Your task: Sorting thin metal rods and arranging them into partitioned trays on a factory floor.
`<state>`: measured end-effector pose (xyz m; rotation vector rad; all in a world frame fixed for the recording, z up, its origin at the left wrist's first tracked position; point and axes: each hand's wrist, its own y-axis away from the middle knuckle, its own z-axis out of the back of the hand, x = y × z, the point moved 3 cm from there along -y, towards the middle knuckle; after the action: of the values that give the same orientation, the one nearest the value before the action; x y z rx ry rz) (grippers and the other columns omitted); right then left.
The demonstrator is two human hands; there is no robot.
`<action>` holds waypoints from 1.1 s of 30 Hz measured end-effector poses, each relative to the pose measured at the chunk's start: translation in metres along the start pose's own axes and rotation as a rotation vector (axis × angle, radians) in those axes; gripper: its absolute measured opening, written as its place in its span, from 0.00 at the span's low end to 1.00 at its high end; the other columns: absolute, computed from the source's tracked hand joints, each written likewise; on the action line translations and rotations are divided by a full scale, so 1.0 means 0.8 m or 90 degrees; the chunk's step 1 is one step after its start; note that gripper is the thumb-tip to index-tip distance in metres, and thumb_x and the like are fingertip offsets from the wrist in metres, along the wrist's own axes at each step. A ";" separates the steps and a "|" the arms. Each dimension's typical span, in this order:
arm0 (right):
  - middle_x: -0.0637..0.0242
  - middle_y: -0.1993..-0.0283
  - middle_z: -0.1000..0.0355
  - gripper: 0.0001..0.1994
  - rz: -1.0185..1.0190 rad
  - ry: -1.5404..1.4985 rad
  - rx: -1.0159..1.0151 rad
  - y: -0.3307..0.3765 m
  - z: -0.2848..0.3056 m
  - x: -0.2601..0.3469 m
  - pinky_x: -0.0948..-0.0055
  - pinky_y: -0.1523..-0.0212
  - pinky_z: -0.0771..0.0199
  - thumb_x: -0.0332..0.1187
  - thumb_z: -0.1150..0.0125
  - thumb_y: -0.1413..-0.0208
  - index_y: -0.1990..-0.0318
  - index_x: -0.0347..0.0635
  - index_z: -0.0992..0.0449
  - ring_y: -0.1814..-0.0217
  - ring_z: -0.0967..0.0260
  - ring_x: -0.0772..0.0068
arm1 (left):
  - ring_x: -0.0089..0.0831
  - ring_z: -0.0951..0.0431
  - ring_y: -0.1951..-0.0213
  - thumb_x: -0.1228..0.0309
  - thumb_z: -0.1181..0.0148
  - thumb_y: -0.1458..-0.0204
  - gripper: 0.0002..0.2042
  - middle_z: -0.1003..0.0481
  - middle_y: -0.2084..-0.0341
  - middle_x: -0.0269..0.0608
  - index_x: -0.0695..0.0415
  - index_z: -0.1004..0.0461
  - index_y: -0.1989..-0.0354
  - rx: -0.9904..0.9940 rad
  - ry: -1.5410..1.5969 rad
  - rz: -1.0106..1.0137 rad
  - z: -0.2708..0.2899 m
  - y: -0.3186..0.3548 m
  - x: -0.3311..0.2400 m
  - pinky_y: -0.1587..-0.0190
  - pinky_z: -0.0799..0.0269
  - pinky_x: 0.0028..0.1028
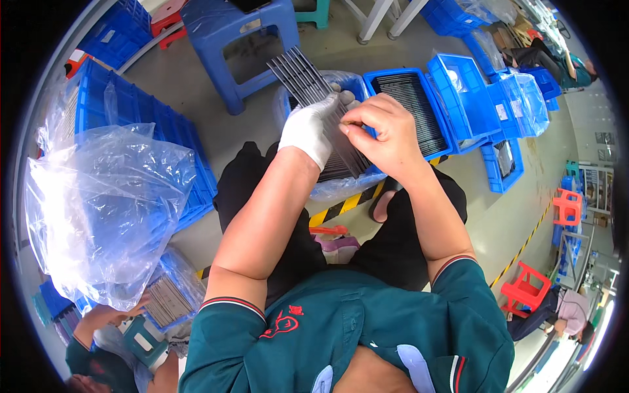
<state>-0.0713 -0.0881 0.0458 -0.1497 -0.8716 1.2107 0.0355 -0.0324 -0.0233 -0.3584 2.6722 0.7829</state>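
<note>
In my white-gloved left hand [306, 132] is a fanned bundle of thin dark strips [296, 73], slanting from upper left to lower right. My bare right hand [388, 134] is beside the bundle's right side, thumb and forefinger pinched together near the gloved fingertips. Whatever lies in that pinch is too small to make out. Below both hands stands a blue bin [354, 84] lined with clear plastic, partly hidden by the hands and strips. Just right of it, a blue crate [375, 77] holds rows of similar dark strips.
A blue plastic stool [246, 26] stands ahead. Stacked blue crates [141, 108] rise at left, draped with a clear plastic bag [108, 209]. More blue boxes [468, 98] sit at right. A co-worker [111, 354] is at lower left; red stools [526, 288] stand far right.
</note>
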 end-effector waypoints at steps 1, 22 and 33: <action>0.69 0.76 0.28 0.04 0.003 0.011 -0.001 0.000 0.000 0.000 0.68 0.69 0.31 0.26 0.34 0.64 0.77 0.44 0.23 0.72 0.32 0.65 | 0.39 0.24 0.63 0.73 0.49 0.41 0.08 0.26 0.65 0.46 0.65 0.29 0.58 0.000 -0.007 -0.003 0.001 -0.001 0.001 0.60 0.28 0.34; 0.71 0.72 0.27 0.05 0.134 0.167 0.030 0.000 -0.007 0.025 0.68 0.66 0.32 0.27 0.35 0.63 0.75 0.47 0.23 0.67 0.31 0.66 | 0.35 0.23 0.62 0.77 0.44 0.46 0.05 0.23 0.66 0.44 0.63 0.24 0.62 -0.013 -0.051 -0.055 0.010 -0.008 0.002 0.59 0.26 0.30; 0.67 0.74 0.27 0.05 0.017 0.010 0.032 0.001 -0.003 -0.007 0.67 0.67 0.30 0.28 0.34 0.63 0.75 0.43 0.23 0.70 0.31 0.63 | 0.39 0.24 0.61 0.74 0.51 0.40 0.05 0.25 0.62 0.45 0.59 0.30 0.58 0.018 0.010 0.008 0.001 -0.002 0.001 0.55 0.28 0.34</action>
<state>-0.0707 -0.0921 0.0410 -0.1304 -0.8275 1.2538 0.0355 -0.0333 -0.0251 -0.3428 2.6998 0.7481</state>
